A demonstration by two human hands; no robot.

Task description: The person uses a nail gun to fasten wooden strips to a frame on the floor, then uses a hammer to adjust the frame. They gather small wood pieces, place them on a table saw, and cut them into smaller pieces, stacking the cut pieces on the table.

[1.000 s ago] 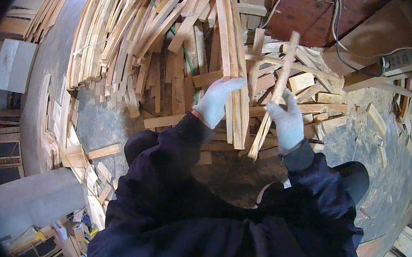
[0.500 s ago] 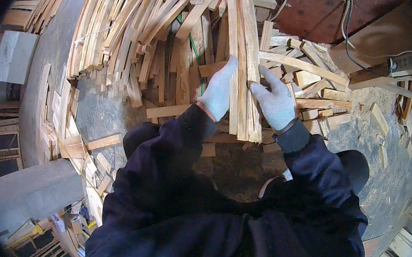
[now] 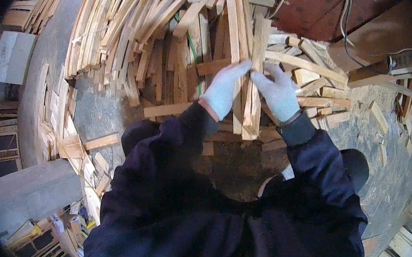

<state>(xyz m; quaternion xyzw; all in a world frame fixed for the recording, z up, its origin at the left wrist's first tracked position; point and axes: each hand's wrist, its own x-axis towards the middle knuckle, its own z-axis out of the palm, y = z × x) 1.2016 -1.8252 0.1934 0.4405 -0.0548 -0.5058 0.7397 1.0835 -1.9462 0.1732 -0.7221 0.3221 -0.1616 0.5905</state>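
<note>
Both my hands wear pale work gloves and are close together at long wooden strips in front of me. My left hand (image 3: 225, 89) lies along the left strips, its fingertips reaching over to the strip on the right. My right hand (image 3: 277, 92) grips that right wooden strip (image 3: 252, 111) from its side, thumb and fingers against its edge. Other long wooden strips (image 3: 235, 21) stretch away from under my left hand towards the far pile. My left palm and the exact hold of its fingers are hidden.
A large heap of wooden strips (image 3: 119, 20) lies at the far left, with a green cord (image 3: 194, 47) across it. Short offcuts (image 3: 322, 102) are piled at the right. Cables (image 3: 346, 22) hang by a reddish panel (image 3: 307, 12). A grey beam (image 3: 34, 189) is at lower left.
My hands have come closer together, the left moving right. The right strip now shows a narrower face, and its far end lies nearer to me than before.
</note>
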